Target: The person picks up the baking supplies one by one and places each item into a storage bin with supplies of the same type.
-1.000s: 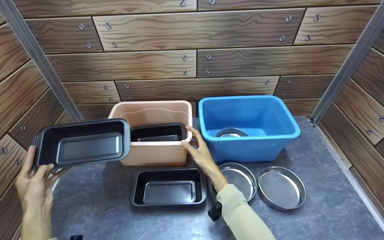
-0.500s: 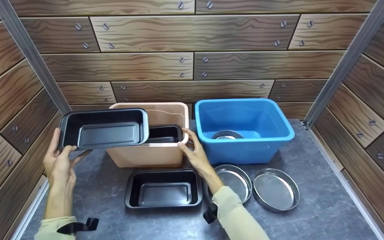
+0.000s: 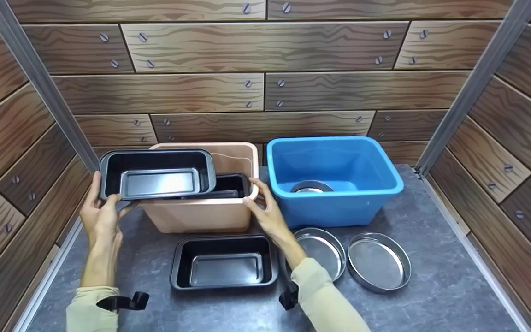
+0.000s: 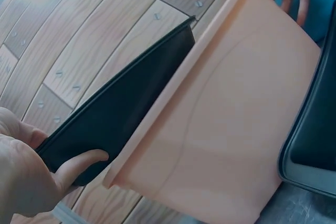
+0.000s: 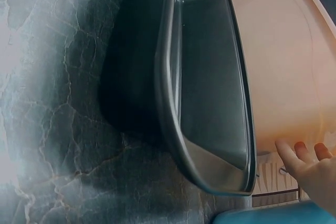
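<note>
Blue bin [image 3: 330, 210] stood nr back of grey table [image 3: 436, 281] w/ 1 round tin [image 3: 311, 185] inside. In front, 2 more tins [image 3: 380, 262] sat side by side. Wall [image 3: 191, 92] had wood-plank print incl. screw heads; metal posts [image 3: 45, 87] ran up rear corners, L & R.

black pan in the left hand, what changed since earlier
The left hand carried the black pan rightward; in the head view it now covers the left part of the peach bin. Unchanged: the right hand on that bin's right rim, the blue bin.
</note>
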`<state>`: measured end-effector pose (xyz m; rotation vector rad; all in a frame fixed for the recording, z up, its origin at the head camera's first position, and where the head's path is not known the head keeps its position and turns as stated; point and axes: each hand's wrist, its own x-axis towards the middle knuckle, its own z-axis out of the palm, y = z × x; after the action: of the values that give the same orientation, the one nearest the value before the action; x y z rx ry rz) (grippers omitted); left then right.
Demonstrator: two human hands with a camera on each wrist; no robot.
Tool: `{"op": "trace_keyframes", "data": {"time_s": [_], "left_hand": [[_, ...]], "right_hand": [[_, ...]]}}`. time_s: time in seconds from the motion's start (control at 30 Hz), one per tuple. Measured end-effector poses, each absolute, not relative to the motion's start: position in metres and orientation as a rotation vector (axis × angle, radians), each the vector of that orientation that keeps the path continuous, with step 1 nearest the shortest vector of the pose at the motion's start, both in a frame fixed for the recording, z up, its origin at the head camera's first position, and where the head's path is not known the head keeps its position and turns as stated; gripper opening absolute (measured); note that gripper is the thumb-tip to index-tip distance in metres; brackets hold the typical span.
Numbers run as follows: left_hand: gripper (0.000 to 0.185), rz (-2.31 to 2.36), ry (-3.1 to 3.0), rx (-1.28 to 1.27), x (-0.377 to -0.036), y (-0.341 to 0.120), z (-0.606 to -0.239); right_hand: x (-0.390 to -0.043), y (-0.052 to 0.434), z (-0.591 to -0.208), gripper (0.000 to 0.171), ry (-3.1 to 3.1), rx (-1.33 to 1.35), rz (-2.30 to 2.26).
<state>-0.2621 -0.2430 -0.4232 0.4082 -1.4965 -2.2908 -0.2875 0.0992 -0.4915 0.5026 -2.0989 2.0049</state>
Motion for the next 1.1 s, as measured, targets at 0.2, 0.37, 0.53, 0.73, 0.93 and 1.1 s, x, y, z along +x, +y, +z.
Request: {"op": "trace_keyframes", "data": {"time_s": [0.2, 0.37, 0.53, 0.73, 0.93, 1.1], "left_hand": [[0.078, -2.284, -1.53, 0.349, -0.27, -0.23, -0.426], [0.077, -2.224, -1.613, 0.332, -0.274, -0.22, -0.428], [0.076, -2.093, -1.793, 0.333, -0.28, -0.21, -0.429], [0.074, -1.859, -2.005, 0.328, -0.286, -0.204, -0.432], [0.074, -1.75, -2.102, 0.325, -0.29, -0.201, -0.432], [0.073, -1.682, -2.181, 0.305, -0.292, -0.201, -0.431]], "right_hand": [[-0.287, 0.1, -0.492, 0.055, -2.135, 0.469, 2.007], [-0.287, 0.1, -0.492, 0.056, -2.162, 0.458, 2.004], [-0.286, 0.1, -0.492, 0.055, -2.145, 0.465, 2.014], [-0.283, 0.099, -0.493, 0.055, -2.175, 0.483, 1.989], [-0.283, 0.099, -0.492, 0.054, -2.166, 0.487, 1.964], [-0.284, 0.1, -0.49, 0.055, -2.171, 0.477, 1.961]]}}
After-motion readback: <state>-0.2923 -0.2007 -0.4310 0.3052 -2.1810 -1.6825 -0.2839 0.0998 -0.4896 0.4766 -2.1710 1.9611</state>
